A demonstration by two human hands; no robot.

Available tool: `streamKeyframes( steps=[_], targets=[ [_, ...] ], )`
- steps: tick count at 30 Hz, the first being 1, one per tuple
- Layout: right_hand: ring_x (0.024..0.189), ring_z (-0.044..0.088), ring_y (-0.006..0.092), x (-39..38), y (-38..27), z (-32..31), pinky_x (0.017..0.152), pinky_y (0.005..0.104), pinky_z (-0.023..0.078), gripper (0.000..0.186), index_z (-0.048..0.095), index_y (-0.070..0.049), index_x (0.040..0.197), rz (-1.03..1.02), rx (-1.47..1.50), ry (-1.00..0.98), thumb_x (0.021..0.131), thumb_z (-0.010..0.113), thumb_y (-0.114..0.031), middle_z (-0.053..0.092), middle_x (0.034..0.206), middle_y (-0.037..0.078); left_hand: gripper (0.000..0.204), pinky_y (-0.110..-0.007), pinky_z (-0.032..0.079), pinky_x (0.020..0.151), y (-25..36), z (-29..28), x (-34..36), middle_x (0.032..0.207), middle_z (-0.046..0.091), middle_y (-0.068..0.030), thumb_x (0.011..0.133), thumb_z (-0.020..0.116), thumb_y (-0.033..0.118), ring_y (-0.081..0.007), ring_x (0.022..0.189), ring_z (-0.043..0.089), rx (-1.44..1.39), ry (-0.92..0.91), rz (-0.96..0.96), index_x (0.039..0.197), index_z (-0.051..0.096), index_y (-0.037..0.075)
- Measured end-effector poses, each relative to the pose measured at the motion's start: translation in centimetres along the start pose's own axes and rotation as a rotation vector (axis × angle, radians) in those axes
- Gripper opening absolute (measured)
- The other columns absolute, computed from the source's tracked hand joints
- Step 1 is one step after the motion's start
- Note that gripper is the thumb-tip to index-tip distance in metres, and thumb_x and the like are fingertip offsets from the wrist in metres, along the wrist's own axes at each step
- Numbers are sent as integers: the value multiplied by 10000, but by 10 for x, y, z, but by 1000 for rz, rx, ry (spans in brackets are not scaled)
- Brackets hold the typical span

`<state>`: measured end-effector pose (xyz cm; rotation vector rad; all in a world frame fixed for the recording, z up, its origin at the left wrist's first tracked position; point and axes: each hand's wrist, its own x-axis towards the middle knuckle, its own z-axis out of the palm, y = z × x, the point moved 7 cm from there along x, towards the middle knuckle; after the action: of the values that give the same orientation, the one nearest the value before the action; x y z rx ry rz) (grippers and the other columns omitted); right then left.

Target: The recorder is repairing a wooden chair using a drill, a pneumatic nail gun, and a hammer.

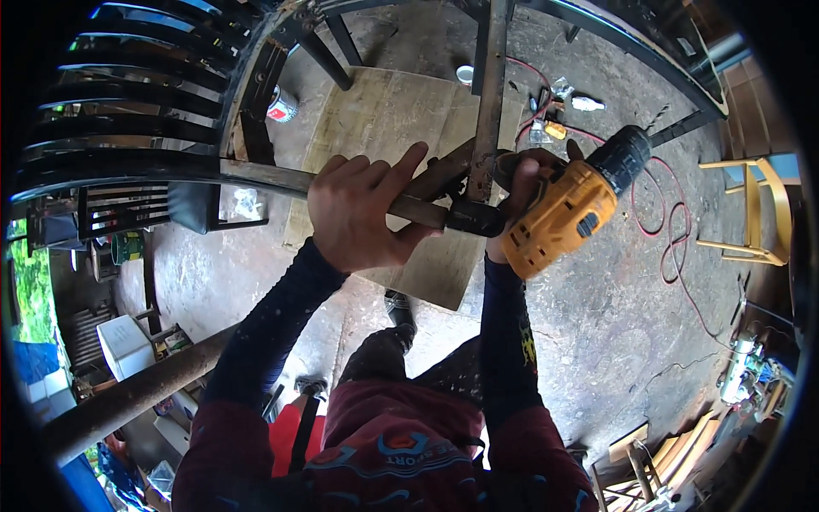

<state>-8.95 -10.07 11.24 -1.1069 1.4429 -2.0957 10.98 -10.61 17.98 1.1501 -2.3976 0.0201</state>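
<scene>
My left hand [361, 205] grips a worn wooden rail [264, 177] of an upturned black chair frame [141, 171], its index finger raised toward the middle. My right hand [522, 179] holds a yellow and black cordless drill [559, 213] with a bit fitted, pointing up to the right. Between my hands, a vertical bar [486, 119] meets the rail at a dark corner joint [473, 215], with an angled piece behind, partly hidden by my fingers. A wooden board [341, 119] lies on the floor beneath.
A red hose [674, 256] snakes across the concrete floor past small tools and scraps [554, 128]. A yellow wooden chair [752, 213] stands at the right, a compressor-like machine [738, 367] lower right. A rusty pipe [145, 384] and white box [125, 346] are at lower left.
</scene>
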Motion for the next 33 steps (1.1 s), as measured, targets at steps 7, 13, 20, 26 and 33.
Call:
streamKeyframes(
  steps=[7,13,20,26,33],
  targets=[
    [1055,646,156,-33,113,-12,912,305,536,316,509,-49,1323,636,1117,163,1026,581,-127,611,1247,71,1179,-416,435,879,29,5,12,812,624,-50,514,874,659,-237,806,603,48,-55,-52,1431,516,9],
    [774,711,310,25,162,-68,654,428,557,478,617,-50,1226,-49,-466,-608,800,784,-186,711,882,133,1206,-569,215,1144,20,-11,-44,1353,564,-268,759,572,844,-345,1113,575,2,236,-130,1492,370,-91],
    [990,658,283,7,284,34,868,622,441,605,594,-131,1311,-444,-968,-1281,760,789,-285,698,973,79,1296,-346,431,994,16,31,-46,1148,573,-113,756,294,976,-191,1064,564,-330,832,-612,1527,328,-64],
    [1145,594,342,-16,343,78,1034,631,388,632,563,-121,1373,-776,-719,-1252,794,764,-278,666,1126,148,1234,-333,566,771,25,29,-36,1042,631,-164,822,184,934,-242,864,678,-327,1028,-276,1547,257,-62],
    [1199,611,399,-40,191,-1,1061,461,469,888,418,79,1457,-248,900,-1119,863,748,-493,560,1359,306,682,-330,573,725,50,36,-3,979,691,-163,1000,417,609,-258,799,696,-781,564,12,1238,489,-26]
  ],
)
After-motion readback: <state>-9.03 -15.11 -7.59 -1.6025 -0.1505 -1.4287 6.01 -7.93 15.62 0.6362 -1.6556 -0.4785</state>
